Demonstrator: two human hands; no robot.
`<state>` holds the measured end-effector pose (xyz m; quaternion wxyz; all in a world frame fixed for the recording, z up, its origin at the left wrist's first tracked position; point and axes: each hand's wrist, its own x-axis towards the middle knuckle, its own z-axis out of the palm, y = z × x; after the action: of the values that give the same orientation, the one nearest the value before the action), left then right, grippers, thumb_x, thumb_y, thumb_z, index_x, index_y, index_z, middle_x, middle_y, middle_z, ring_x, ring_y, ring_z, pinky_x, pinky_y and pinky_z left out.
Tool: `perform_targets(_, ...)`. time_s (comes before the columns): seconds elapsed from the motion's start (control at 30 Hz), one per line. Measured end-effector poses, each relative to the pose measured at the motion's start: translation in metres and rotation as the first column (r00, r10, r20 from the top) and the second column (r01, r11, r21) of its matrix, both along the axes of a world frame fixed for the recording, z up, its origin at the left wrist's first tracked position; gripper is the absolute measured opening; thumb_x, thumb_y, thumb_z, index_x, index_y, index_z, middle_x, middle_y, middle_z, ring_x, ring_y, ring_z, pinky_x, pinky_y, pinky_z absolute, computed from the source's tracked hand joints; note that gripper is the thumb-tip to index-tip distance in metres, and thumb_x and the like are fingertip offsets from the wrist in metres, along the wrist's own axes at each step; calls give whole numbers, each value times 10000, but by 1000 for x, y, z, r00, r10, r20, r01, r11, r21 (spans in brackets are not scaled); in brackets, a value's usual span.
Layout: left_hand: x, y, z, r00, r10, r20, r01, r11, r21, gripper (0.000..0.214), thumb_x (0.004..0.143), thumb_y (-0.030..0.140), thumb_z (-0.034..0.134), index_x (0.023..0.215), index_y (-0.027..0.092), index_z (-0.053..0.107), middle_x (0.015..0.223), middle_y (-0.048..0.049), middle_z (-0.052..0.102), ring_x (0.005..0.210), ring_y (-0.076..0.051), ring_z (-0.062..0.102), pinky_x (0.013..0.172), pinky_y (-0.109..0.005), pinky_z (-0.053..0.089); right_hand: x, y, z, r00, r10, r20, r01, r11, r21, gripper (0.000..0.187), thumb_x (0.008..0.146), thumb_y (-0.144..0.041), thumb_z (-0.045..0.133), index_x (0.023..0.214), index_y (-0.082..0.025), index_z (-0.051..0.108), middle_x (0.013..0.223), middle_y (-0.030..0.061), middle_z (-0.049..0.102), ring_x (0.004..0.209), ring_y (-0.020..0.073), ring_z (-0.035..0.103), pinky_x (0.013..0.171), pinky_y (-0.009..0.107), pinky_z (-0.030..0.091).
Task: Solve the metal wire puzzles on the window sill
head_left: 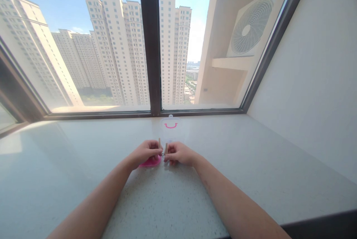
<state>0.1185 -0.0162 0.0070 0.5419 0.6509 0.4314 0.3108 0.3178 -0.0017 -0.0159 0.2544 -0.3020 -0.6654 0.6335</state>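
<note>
Close together over the pale countertop [173,190], my two hands each pinch a slim wooden piece. My left hand [147,149] is closed on a thin wooden stick [160,143] that stands upright from the fingertips. Between finger and thumb, my right hand [178,153] grips a similar wooden stick [166,148], slightly tilted. A tiny dark metallic bit [163,154] shows in the small gap between the fingertips; its shape is too small to make out. Under my left hand lies a bright pink flat piece [150,162], partly covered by the fingers.
Just beyond my hands is a clear plastic container [170,131] with a pink curved handle or mark, close to the window frame [152,45]. A white wall [312,82] bounds the counter on the right. An air-conditioner unit [248,26] and tall buildings show outside.
</note>
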Motion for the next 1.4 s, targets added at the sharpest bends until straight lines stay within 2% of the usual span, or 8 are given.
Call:
perform_targets(0.47,1,0,2,1000,-7,4,7,1000,-5,186,711,299,640,776,126,613,659,-16,615,534,-91,519,524,-211,377,0,2,-5,1000,4,4,-4,1000,17,229,679,-279,685,770,-136,530,708,41,648,511,102,573,452,189,443)
perform_targets(1.2,1,-4,6,1000,12,2,-12,1000,-11,218,688,330,650,783,137,619,680,-19,628,548,-96,521,525,-211,370,-2,0,0,999,-14,33,14,1000,3,280,671,-327,707,762,-137,523,675,25,631,511,102,568,464,196,440)
perform_targets(1.4,1,-3,5,1000,17,-12,-18,1000,-16,244,684,347,651,795,133,617,674,-15,622,509,-85,496,481,-201,343,-2,1,-2,1000,-7,23,7,1000,6,302,660,-349,715,762,-134,530,663,24,625,514,106,571,449,192,431)
